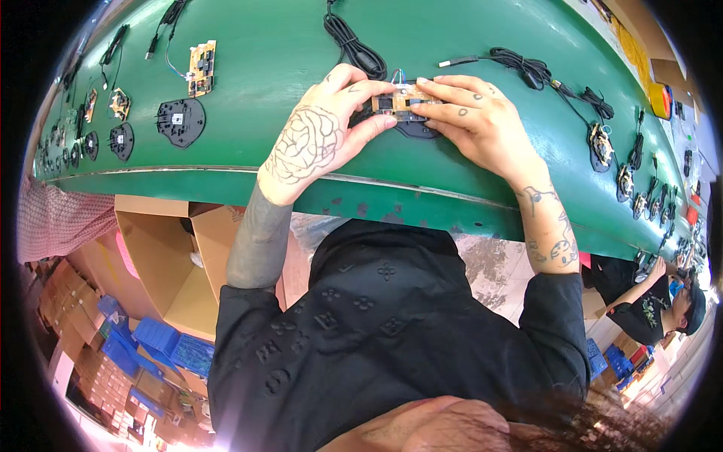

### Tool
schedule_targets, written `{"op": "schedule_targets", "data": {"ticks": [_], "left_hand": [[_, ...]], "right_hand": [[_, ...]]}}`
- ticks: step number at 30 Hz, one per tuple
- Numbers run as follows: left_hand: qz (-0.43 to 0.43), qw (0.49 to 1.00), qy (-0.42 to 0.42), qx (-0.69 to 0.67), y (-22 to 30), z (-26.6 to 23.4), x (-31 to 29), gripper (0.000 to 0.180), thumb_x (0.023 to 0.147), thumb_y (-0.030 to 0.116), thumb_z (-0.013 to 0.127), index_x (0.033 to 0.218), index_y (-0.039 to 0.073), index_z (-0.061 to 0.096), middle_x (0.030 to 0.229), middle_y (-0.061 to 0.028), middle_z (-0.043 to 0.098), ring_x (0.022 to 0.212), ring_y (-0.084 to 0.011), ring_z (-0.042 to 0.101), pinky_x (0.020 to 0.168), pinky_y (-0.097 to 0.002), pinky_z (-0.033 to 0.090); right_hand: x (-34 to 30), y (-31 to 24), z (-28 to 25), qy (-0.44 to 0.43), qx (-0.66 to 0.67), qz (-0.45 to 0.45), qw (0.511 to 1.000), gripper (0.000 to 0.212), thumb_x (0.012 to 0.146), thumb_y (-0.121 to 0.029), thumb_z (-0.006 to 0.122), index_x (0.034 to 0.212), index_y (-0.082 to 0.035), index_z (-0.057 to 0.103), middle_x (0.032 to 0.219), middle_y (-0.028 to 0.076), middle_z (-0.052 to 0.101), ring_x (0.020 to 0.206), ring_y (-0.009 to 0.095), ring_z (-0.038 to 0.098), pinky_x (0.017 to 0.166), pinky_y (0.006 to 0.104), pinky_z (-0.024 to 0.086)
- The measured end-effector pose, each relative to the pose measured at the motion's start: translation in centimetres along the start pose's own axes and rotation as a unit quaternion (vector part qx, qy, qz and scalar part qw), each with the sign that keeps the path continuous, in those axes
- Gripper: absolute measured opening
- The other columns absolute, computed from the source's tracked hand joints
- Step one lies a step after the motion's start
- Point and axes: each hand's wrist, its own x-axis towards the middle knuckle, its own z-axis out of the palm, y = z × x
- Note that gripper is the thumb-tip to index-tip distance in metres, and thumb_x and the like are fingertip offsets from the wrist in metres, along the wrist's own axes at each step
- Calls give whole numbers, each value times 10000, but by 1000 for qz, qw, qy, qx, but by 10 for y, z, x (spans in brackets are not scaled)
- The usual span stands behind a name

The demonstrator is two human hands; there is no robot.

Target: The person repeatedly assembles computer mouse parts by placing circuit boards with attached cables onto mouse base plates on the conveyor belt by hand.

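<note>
A tan circuit board with black components lies over a black mouse base on the green work surface. My left hand pinches the board's left end between thumb and forefinger. From the other side, my right hand has its fingertips closed on the right end. Thin coloured wires rise from the board's far edge. Just beyond lies a bundled black cable. My fingers partly hide the board and base, so whether the board is seated cannot be seen.
Leftward on the green conveyor are another circuit board, a black mouse base and similar sets. Assembled boards with cables line the right. An open cardboard box stands below left. Another person sits far right.
</note>
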Motion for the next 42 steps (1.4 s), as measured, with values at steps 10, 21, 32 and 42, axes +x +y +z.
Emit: {"op": "schedule_targets", "data": {"ticks": [10, 21, 32, 42], "left_hand": [[-33, 998, -36, 42, 6, -2, 7, 339, 794, 250, 790, 1071, 107, 659, 981, -116, 584, 863, -319, 634, 773, -417, 529], [20, 997, -15, 68, 5, 0, 7, 319, 812, 172, 778, 1077, 46, 653, 900, -98, 564, 809, -251, 593, 736, -356, 502], [18, 995, -41, 86, 5, -2, 9, 320, 799, 186, 784, 1049, 54, 635, 1017, -118, 558, 997, -314, 579, 887, -404, 481], [49, 994, -13, 95, -4, -1, 8, 371, 788, 219, 801, 1085, 61, 644, 1129, -121, 541, 1064, -324, 544, 935, -418, 459]], "right_hand": [[-3, -8, 4, 27, -46, -15, 998, 267, 809, -155, 741, 1070, -202, 767, 1226, 1, 692, 1179, 202, 617, 979, 367, 504], [-3, -12, -4, -4, -89, -49, 995, 360, 794, -119, 682, 1145, -172, 740, 1289, 24, 660, 1186, 218, 603, 994, 372, 499], [-3, -7, -4, -31, -97, -86, 991, 440, 790, -66, 646, 1222, -124, 701, 1289, 56, 658, 1192, 268, 593, 996, 397, 508], [-5, -9, -1, -23, -143, -100, 984, 435, 780, -90, 664, 1213, -98, 699, 1242, 69, 681, 1166, 279, 611, 984, 393, 518]]}}
